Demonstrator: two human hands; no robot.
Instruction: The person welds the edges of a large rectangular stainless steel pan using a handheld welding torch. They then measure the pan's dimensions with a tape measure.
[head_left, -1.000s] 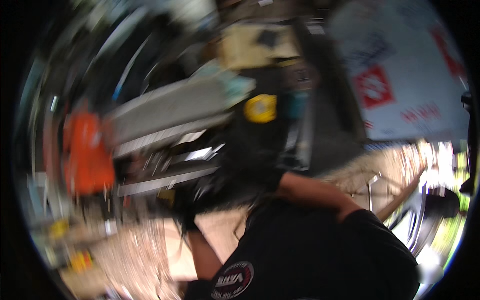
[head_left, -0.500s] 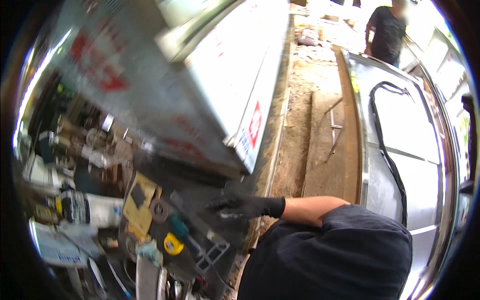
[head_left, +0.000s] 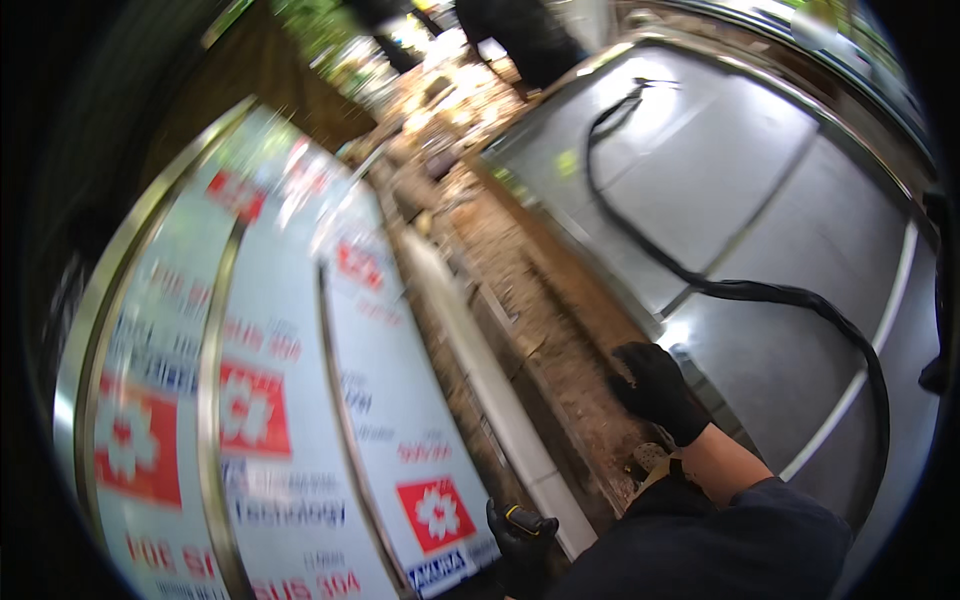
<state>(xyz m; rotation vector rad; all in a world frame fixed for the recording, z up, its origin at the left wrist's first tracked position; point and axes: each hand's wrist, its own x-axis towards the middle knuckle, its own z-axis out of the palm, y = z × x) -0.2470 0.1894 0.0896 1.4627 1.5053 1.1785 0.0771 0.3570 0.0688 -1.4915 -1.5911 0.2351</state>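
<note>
My left hand point(head_left: 516, 562), in a black glove, is closed around a small black-and-yellow tool handle point(head_left: 527, 520) at the lower middle; the rest of the tool is hidden. Close beside it lies the corner of a panel covered in printed protective film point(head_left: 285, 345). My right hand point(head_left: 655, 390), also black-gloved, hangs by the near-left edge of a large grey metal panel point(head_left: 745, 190). Its fingers are apart and slightly bent, with nothing seen in them. I cannot tell whether it touches that edge.
A long black cable or hose point(head_left: 740, 290) snakes across the grey panel. Between the two panels runs a strip of bare earth point(head_left: 540, 320) with a pale rail point(head_left: 480, 370) along it. A person in dark clothing point(head_left: 520, 40) is at the far end.
My view has swung right, away from the bench of tools. One gloved hand was above that bench; now both hands show, the left with the black-and-yellow tool, the right by the grey panel.
</note>
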